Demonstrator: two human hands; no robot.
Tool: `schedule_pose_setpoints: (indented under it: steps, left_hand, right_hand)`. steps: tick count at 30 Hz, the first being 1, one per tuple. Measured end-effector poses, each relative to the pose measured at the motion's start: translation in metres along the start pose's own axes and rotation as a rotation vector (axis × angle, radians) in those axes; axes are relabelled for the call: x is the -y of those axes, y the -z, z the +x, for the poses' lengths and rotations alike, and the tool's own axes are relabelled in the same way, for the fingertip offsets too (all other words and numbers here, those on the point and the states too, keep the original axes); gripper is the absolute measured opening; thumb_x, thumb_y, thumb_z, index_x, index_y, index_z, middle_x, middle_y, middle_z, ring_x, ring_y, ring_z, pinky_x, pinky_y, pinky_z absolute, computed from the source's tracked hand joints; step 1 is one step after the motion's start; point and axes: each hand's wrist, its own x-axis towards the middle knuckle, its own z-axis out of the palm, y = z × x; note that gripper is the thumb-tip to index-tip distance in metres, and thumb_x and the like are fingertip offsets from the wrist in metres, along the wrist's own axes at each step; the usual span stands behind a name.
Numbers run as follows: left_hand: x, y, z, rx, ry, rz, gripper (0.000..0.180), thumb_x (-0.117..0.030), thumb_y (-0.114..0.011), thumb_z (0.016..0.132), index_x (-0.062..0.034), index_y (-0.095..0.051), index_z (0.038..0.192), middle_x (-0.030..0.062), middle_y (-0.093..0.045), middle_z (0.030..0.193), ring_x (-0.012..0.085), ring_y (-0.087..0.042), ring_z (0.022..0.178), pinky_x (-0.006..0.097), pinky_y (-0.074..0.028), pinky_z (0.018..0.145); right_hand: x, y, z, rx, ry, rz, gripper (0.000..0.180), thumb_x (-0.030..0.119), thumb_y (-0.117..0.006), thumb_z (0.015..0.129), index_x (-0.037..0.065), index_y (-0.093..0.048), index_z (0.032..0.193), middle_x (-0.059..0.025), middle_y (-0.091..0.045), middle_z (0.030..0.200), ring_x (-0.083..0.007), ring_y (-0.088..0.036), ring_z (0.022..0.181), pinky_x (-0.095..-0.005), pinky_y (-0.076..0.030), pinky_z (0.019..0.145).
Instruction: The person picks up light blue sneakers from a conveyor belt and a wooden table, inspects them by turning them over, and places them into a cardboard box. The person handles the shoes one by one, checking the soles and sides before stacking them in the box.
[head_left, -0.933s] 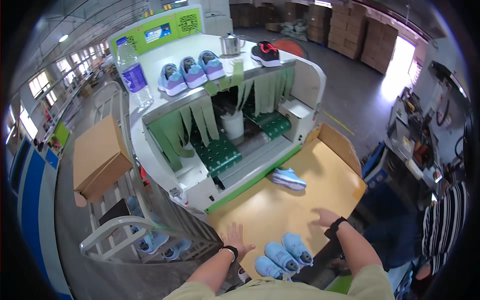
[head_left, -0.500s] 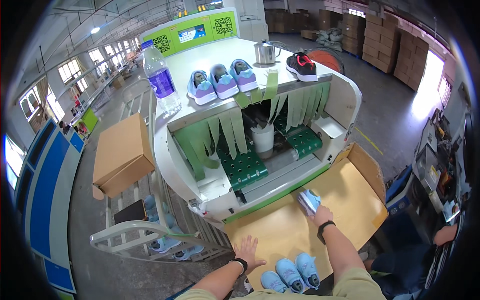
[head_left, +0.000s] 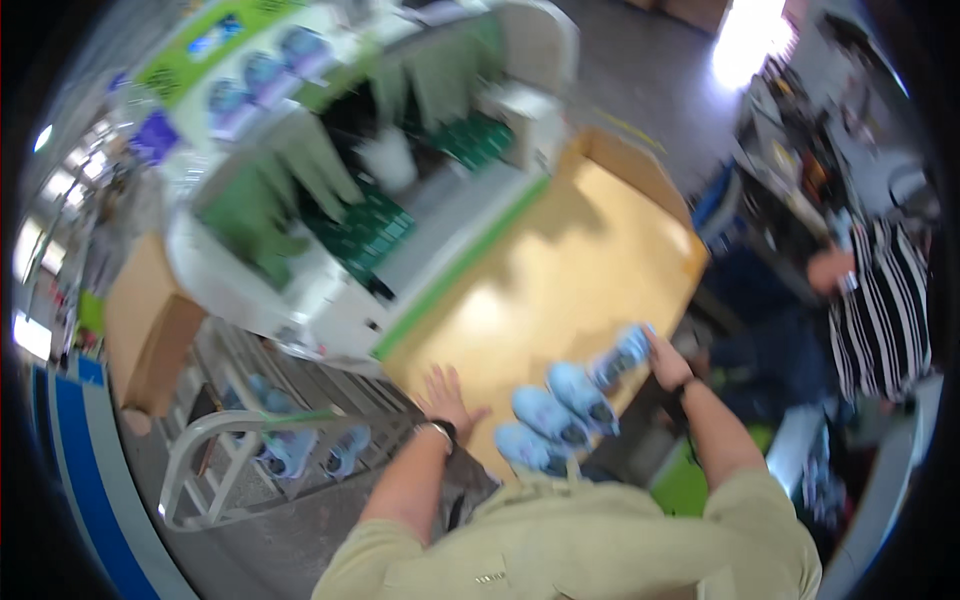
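Observation:
My right hand (head_left: 668,362) grips a light-blue shoe (head_left: 622,357) at the near right edge of a tan cardboard-covered surface (head_left: 530,290). The view is blurred, and whether that shoe touches the surface I cannot tell. Beside it, three more light-blue shoes stand in a row: one close by (head_left: 582,392), a middle one (head_left: 548,414) and a left one (head_left: 526,446). My left hand (head_left: 450,402) lies with fingers spread at the surface's left edge, holding nothing.
Beyond the surface stands a white machine (head_left: 330,310) with green strip curtains (head_left: 440,75) and green perforated plates (head_left: 365,235). Shoes and a bottle (head_left: 150,130) stand on top. Left are a cardboard box (head_left: 150,320) and a metal rack (head_left: 200,460) with shoes. A person in a striped top (head_left: 885,310) is at right.
My right hand has brought the held shoe from the middle of the surface back to the row of shoes. The view has swung, shifting the machine up and left. My left hand stays spread.

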Motion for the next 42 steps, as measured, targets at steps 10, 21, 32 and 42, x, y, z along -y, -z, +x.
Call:
schedule_pose_setpoints:
  steps: [10, 21, 32, 42]
  left_hand:
    - [0.013, -0.015, 0.02, 0.014, -0.031, -0.103, 0.135, -0.081, -0.065, 0.07, -0.0164, 0.011, 0.161, 0.0174, 0.019, 0.166, 0.0387, 0.013, 0.154, 0.07, -0.003, 0.116]
    - [0.007, -0.011, 0.012, 0.024, -0.031, -0.05, 0.126, -0.078, -0.06, 0.078, -0.0127, 0.01, 0.161, 0.0205, 0.017, 0.166, 0.0409, 0.012, 0.153, 0.07, -0.004, 0.116]
    - [0.006, -0.004, 0.009, 0.053, -0.001, -0.078, 0.13, -0.079, -0.061, 0.076, -0.0143, 0.013, 0.16, 0.0194, 0.019, 0.166, 0.0382, 0.016, 0.153, 0.068, 0.0, 0.116]
    - [0.006, -0.005, 0.006, 0.042, -0.018, -0.114, 0.128, -0.076, -0.063, 0.077, -0.0129, 0.01, 0.161, 0.021, 0.017, 0.166, 0.0395, 0.016, 0.153, 0.068, 0.001, 0.116]
  right_hand:
    - [0.083, -0.067, 0.019, -0.317, -0.563, 0.108, 0.097, 0.037, -0.079, 0.07, 0.007, -0.034, 0.149, -0.0293, -0.026, 0.155, -0.0475, -0.028, 0.144, -0.0461, -0.031, 0.117]
    - [0.083, -0.036, -0.034, 0.013, -0.012, 0.268, 0.073, -0.002, -0.061, 0.075, 0.01, -0.044, 0.145, -0.0234, -0.053, 0.139, -0.0371, -0.05, 0.133, -0.0372, -0.039, 0.112]
    - [0.086, -0.045, -0.03, 0.097, 0.069, 0.301, 0.079, -0.006, -0.06, 0.075, 0.01, -0.037, 0.149, -0.0211, -0.043, 0.146, -0.0367, -0.039, 0.14, -0.0389, -0.032, 0.118]
    - [0.084, -0.021, -0.016, 0.366, -0.065, 0.412, 0.084, 0.008, -0.071, 0.076, 0.014, -0.033, 0.152, -0.0183, -0.032, 0.152, -0.035, -0.033, 0.143, -0.0389, -0.03, 0.118]
